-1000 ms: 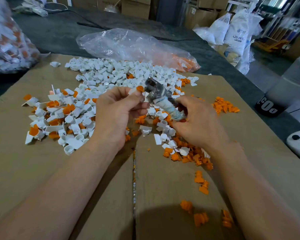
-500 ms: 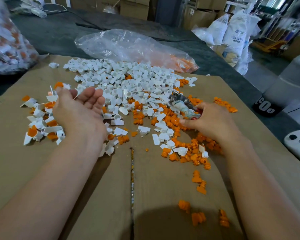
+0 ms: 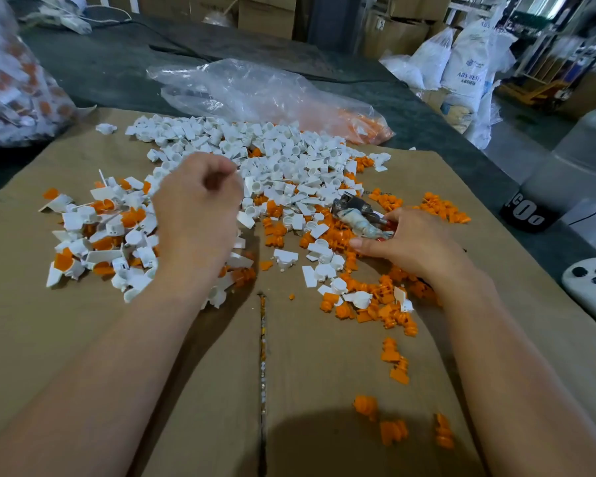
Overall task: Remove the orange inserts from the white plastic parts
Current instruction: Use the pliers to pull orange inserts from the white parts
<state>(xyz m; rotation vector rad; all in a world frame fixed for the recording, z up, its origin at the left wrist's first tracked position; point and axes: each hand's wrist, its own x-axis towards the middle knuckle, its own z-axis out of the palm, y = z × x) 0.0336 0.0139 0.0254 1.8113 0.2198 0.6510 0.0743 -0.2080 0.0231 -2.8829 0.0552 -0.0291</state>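
Left grip (image 3: 197,208) raised, fingers curled, right grip (image 3: 413,246) low, clasping a tool (image 3: 356,216), forearms bare

A white sack (image 3: 468,67) at the far right carries blue print reading "ABS RESI", with the last letters lost in a fold. The smaller line beneath is too blurred to read. A black object (image 3: 525,212) by the right edge of the cardboard (image 3: 324,373) shows large white characters, seemingly "00". Small print on the cardboard is illegible.
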